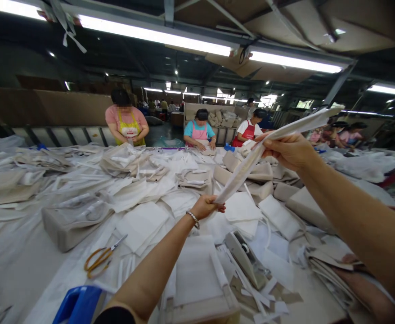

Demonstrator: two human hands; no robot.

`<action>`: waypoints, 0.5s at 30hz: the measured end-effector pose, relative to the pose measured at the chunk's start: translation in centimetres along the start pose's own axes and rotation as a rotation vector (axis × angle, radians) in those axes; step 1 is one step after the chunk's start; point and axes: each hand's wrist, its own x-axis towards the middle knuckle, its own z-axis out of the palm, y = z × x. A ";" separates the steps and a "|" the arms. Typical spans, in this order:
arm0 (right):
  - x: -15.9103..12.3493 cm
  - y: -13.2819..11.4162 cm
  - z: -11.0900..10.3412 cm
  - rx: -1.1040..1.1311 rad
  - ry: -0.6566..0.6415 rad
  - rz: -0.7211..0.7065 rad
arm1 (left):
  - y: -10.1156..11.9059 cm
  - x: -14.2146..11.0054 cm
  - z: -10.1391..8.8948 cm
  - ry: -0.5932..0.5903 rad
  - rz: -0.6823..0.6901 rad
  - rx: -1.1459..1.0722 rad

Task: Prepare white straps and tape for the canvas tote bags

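Observation:
I hold a long flat piece of cream fabric (251,159) stretched in the air above the table. My left hand (206,207), with a bracelet at the wrist, is closed on its lower end. My right hand (287,150) is raised higher and closed around the fabric further up, with the far end sticking out past it to the upper right. Below lie stacks of white and cream fabric pieces (140,225). An iron (246,258) rests on the table under my arms.
Yellow-handled scissors (99,260) lie at the front left, near a blue plastic object (79,303). Piles of folded fabric (130,164) cover the long table. Three people in aprons (126,119) work at the far side. Another person's arm (366,283) lies at the right.

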 end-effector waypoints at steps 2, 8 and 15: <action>-0.1 -0.4 0.1 -0.010 -0.035 -0.007 | 1.1 -0.1 0.2 -0.067 0.017 0.095; -0.8 -1.0 0.9 -0.102 -0.098 -0.013 | 7.3 0.7 3.2 -0.012 0.245 0.245; -2.6 -0.4 2.1 -0.099 -0.051 -0.016 | 9.5 1.5 5.4 0.074 0.187 0.185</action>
